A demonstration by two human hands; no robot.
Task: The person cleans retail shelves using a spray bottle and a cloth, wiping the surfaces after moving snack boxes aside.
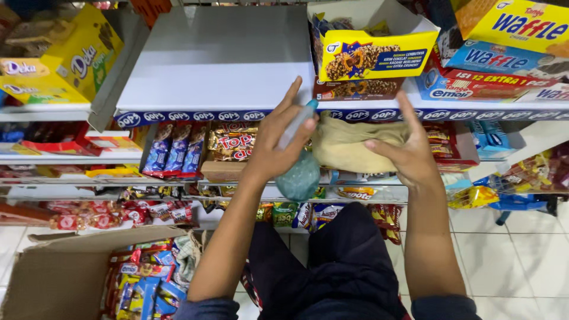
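Observation:
My left hand point(277, 142) grips a small teal spray bottle point(299, 172) by its neck, the round body hanging below the palm. My right hand point(406, 153) holds a beige cloth point(347, 145), bunched between both hands in front of the shelf edge. Both hands are raised just below a bare white shelf board point(213, 59). Beneath the arms I see my dark trousers point(344, 261).
A yellow snack display box point(370, 50) stands on the shelf to the right, with wafer boxes point(510, 47) beyond it. Yellow boxes point(65, 56) sit at the upper left. Snack packets fill the lower shelves point(178, 148). An open cardboard carton point(77, 272) of packets is on the tiled floor at lower left.

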